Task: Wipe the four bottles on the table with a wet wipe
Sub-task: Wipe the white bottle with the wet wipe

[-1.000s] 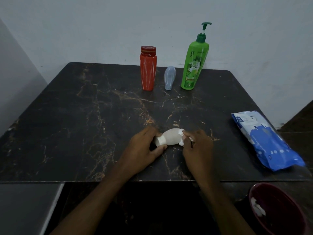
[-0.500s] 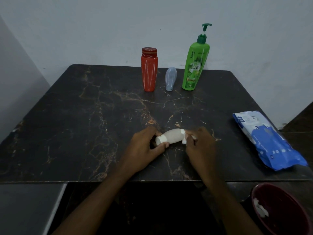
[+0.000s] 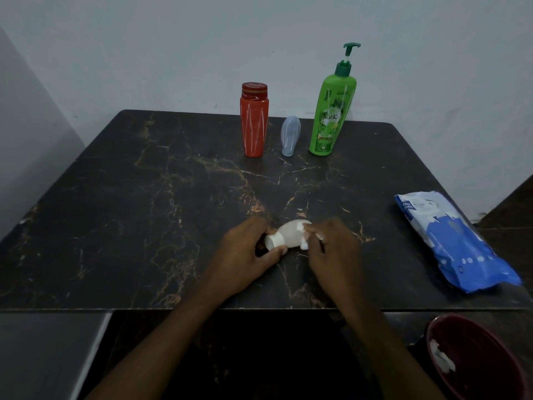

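A small white bottle [image 3: 288, 233] lies on its side near the front of the dark marble table [image 3: 144, 197]. My left hand [image 3: 248, 252] grips its cap end. My right hand [image 3: 331, 246] presses a crumpled white wet wipe [image 3: 304, 243] against the bottle's base end. At the back stand a red bottle [image 3: 254, 119], a small pale blue bottle [image 3: 290, 135] leaning on its cap, and a tall green pump bottle [image 3: 331, 111].
A blue and white wet wipe pack [image 3: 452, 241] lies at the table's right edge. A dark red bin [image 3: 484, 359] with used wipes inside sits below the front right corner. A grey wall runs close behind the table.
The white bottle has turned slightly in my left hand and the wipe has slid a little along its base end. The view has shifted slightly.
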Motion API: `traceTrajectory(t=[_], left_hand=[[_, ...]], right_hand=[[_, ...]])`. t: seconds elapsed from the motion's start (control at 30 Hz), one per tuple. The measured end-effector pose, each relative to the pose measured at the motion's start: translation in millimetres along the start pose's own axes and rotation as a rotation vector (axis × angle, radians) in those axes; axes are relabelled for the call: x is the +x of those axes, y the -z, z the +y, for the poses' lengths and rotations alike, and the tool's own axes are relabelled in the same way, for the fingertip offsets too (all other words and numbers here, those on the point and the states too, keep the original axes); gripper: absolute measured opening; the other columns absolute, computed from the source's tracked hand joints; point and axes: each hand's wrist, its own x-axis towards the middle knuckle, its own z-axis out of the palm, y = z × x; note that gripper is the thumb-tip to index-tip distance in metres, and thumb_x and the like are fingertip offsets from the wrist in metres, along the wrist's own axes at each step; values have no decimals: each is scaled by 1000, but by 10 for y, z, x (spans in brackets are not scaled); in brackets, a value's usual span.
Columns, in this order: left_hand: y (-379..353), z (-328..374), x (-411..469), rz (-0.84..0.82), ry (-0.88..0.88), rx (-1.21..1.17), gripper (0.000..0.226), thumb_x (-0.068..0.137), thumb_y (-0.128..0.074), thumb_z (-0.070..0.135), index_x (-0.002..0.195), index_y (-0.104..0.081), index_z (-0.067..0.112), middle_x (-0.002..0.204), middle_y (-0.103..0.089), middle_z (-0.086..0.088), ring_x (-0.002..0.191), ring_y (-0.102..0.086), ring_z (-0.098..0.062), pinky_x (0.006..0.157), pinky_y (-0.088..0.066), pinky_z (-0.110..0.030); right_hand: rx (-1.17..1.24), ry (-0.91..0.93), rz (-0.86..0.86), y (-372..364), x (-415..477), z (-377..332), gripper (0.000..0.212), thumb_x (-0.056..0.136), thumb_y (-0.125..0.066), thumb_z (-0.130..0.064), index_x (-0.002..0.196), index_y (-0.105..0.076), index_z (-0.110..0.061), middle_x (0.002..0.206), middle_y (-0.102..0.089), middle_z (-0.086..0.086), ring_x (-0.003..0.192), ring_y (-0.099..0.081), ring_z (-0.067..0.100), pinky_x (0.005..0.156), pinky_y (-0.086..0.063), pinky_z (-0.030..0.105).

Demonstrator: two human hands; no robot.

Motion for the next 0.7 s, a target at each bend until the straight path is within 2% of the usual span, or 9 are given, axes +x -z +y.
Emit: traceTrajectory(t=[0.1, 0.2, 0.27, 0.33, 0.43, 0.57, 0.7], left_hand=[[-1, 3, 5, -5, -47, 41, 28, 84, -81, 33, 101, -62, 21, 95, -59, 11, 78, -56, -7, 66, -47, -23], [3, 6, 17, -14, -80, 76, 29, 85, -80, 26, 105, -62, 15, 102, -58, 7, 83, -58, -12, 70, -52, -35], [8, 10, 15, -7, -87, 67, 31, 84, -80, 19, 108, -63, 14, 110, -59, 6, 88, -60, -13, 74, -53, -37], [10, 9, 17, 3, -95, 40, 30, 82, -80, 11, 108, -64, 12, 113, -58, 4, 91, -60, -14, 76, -52, -37], [5, 7, 23, 11, -102, 21, 30, 80, -79, 2, 106, -66, 10, 115, -58, 0, 95, -61, -16, 79, -52, -35], [3, 13, 27, 23, -92, 6, 27, 80, -81, 2, 103, -68, 8, 117, -61, -2, 98, -63, -19, 81, -54, -41], [18, 22, 27, 26, -110, -11, 19, 83, -81, 9, 95, -67, 9, 110, -62, -2, 94, -64, -21, 78, -54, -43]], right_hand=[[-36, -106, 12, 57, 83, 52, 19, 92, -62, -14, 105, -72, -22, 96, -55, -9, 88, -57, 7, 71, -34, 1], [7, 62, 63, -8, -9, -96, 22, 86, -65, -3, 101, -74, -16, 96, -57, -5, 85, -52, 2, 77, -34, -1], [88, 141, 47, -72, -98, -187, 23, 87, -64, 1, 102, -74, -13, 102, -59, -3, 91, -57, 2, 81, -42, 6], [138, 144, 68, -77, -117, -222, 23, 86, -64, 3, 100, -75, -12, 102, -59, -3, 92, -58, 2, 80, -46, 11], [124, 54, 155, 15, -55, -179, 21, 83, -65, 5, 92, -76, -11, 99, -59, -1, 88, -58, 3, 77, -42, 5], [92, 17, 150, 134, -12, -128, 19, 85, -68, -2, 99, -74, -12, 105, -56, -7, 93, -53, -13, 77, -41, 0], [61, 15, 100, 137, -12, -133, 11, 88, -71, -12, 99, -73, -14, 107, -57, -5, 87, -54, -7, 77, -40, 1]])
